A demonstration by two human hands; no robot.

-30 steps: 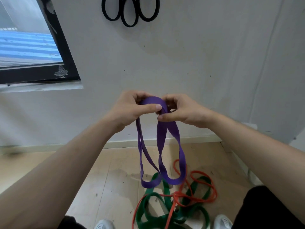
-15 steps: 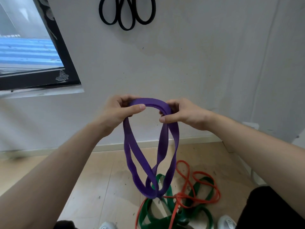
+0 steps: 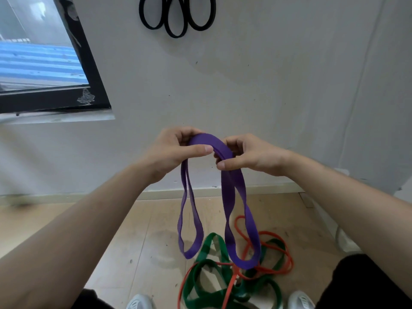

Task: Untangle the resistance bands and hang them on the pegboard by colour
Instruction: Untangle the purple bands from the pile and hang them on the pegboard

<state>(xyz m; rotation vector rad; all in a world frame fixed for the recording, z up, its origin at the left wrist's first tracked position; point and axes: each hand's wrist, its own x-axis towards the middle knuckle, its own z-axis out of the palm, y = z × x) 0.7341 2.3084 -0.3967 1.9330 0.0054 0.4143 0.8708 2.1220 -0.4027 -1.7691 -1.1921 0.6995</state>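
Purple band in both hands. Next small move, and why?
Probably raise the purple band towards the black bands on the wall: left hand and right hand grip it folded, and its loops seem clear of the green band and red band.

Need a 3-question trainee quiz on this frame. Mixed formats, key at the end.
1. True or false: the left hand and the right hand both grip the purple band.
2. Pick one: the hung bands on the wall are A green, B black, C orange.
3. Fill in: on the floor, the green band lies tangled with an ____ band.
Key: 1 true. 2 B. 3 orange, that is, the orange band.
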